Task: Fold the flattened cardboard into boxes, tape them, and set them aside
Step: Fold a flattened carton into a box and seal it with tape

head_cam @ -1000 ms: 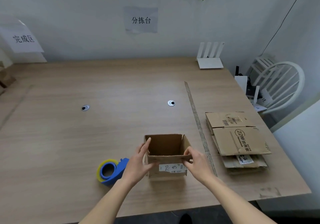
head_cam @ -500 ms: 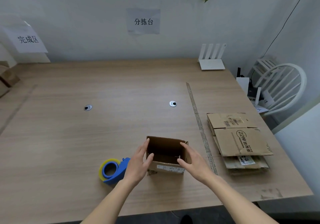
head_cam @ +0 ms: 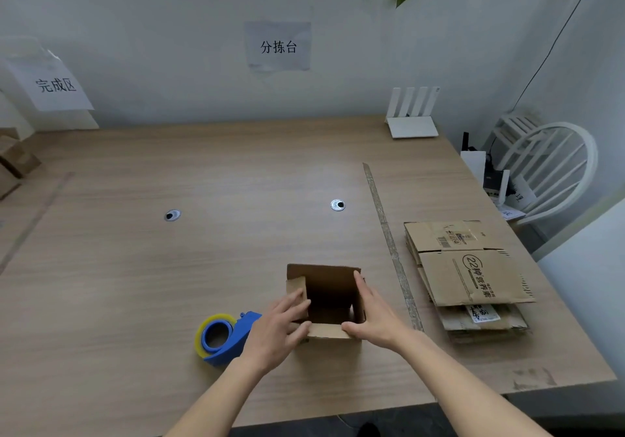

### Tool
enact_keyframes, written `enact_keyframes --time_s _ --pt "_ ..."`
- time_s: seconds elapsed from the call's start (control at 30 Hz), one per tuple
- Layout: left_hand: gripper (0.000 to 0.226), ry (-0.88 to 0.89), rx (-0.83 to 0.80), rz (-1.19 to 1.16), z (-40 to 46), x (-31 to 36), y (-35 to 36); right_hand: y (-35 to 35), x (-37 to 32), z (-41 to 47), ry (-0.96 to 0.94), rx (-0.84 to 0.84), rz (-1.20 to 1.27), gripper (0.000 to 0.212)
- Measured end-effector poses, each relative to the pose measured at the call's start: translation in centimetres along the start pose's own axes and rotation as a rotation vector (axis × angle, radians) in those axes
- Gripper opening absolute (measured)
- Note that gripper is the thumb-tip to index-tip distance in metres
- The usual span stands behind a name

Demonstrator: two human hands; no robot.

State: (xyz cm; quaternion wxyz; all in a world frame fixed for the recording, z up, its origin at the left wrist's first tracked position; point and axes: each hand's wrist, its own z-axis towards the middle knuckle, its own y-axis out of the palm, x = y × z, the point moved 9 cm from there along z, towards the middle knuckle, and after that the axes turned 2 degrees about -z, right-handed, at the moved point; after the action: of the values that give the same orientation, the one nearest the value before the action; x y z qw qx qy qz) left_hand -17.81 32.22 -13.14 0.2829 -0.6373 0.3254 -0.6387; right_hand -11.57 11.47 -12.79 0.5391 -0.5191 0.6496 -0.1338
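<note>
A small brown cardboard box (head_cam: pixel 329 288) stands on the wooden table (head_cam: pixel 169 284) near the front edge, its open top facing me and its inside dark. My left hand (head_cam: pixel 279 326) holds its left side, fingers on the left flap and thumb under the near flap. My right hand (head_cam: pixel 373 316) grips the right wall, fingers along the wall and thumb on the near flap. A blue tape dispenser (head_cam: pixel 223 337) with a yellow-rimmed roll lies just left of my left hand. A stack of flattened cardboard (head_cam: pixel 468 277) lies to the right.
A grey strip (head_cam: pixel 389 237) runs along the table between the box and the flat stack. A white router (head_cam: pixel 412 115) stands at the back right, a white chair (head_cam: pixel 554 169) beyond the right edge. Finished boxes (head_cam: pixel 13 162) sit at the far left.
The box has tipped so its labelled front is out of sight and the opening faces me. Both hands slid from the front corners to the box's sides, folding flaps inward.
</note>
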Motion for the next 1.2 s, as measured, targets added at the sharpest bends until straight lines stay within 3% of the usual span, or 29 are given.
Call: enact_keyframes --time_s 0.13,0.3,0.43,0.53,0.8,0.93,1.03,1.1,1.2 --pt "0.076 -0.119 0.019 -0.108 0.7 -0.6 0.0 -0.2 -1.1 0.1 -0.078 0.093 0.059 0.105" --pt "0.083 -0.094 -0.022 0.044 0.9 -0.7 0.2 -0.5 -0.6 -0.8 -0.118 0.183 0.012 0.113" --pt "0.077 -0.139 0.086 0.006 1.5 0.1 -1.0 -0.7 -1.1 -1.1 -0.133 0.279 -0.067 0.079" --pt "0.074 -0.200 0.153 -0.047 1.7 0.0 -1.4 -1.2 -1.4 -0.9 -0.123 0.270 -0.054 0.061" --pt "0.069 -0.199 0.210 0.071 2.2 1.1 -1.6 -0.3 -1.7 -0.4 -0.139 0.137 -0.283 0.046" --pt "0.090 -0.268 0.254 0.055 2.1 0.7 -2.0 -1.9 -1.3 -0.4 -0.056 0.276 -0.121 0.049" --pt "0.112 -0.295 0.225 0.058 2.3 0.0 -1.6 -1.6 -0.7 -0.3 -0.034 0.344 -0.052 0.078" --pt "0.108 -0.301 0.184 0.090 2.4 -0.1 -1.5 -1.4 -0.4 -0.1 -0.015 0.349 -0.092 0.088" --pt "0.089 -0.299 0.123 0.118 2.8 -0.2 -1.5 -1.8 0.2 0.5 0.012 0.365 -0.176 0.075"
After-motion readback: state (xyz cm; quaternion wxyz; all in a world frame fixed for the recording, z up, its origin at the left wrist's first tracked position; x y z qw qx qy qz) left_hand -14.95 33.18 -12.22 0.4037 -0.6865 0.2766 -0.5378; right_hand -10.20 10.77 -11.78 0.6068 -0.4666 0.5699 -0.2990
